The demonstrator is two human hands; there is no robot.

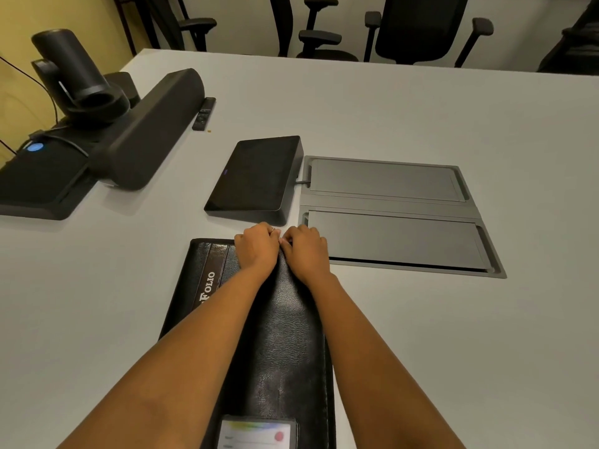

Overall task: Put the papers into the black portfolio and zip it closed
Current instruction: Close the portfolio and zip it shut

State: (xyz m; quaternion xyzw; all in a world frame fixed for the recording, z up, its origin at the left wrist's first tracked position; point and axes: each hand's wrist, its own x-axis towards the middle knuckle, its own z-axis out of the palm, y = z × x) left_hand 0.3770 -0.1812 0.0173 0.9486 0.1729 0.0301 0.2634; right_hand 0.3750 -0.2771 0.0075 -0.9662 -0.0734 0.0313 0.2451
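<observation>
The black portfolio [285,335] lies closed and flat on the grey table, its long side running away from me, with a brown strip lettered "Folio" on its left and a card window near my body. My left hand [257,246] and my right hand [306,251] rest side by side on its far edge, fingers curled and pinching at that edge. What they pinch is hidden by the fingers. No papers are in sight.
A dark tablet console [256,176] stands just beyond the hands. A grey double-lid cable box [395,215] is set into the table to the right. A camera and speaker bar [97,131] with a remote [204,113] sit at the left. Office chairs [421,27] line the far edge.
</observation>
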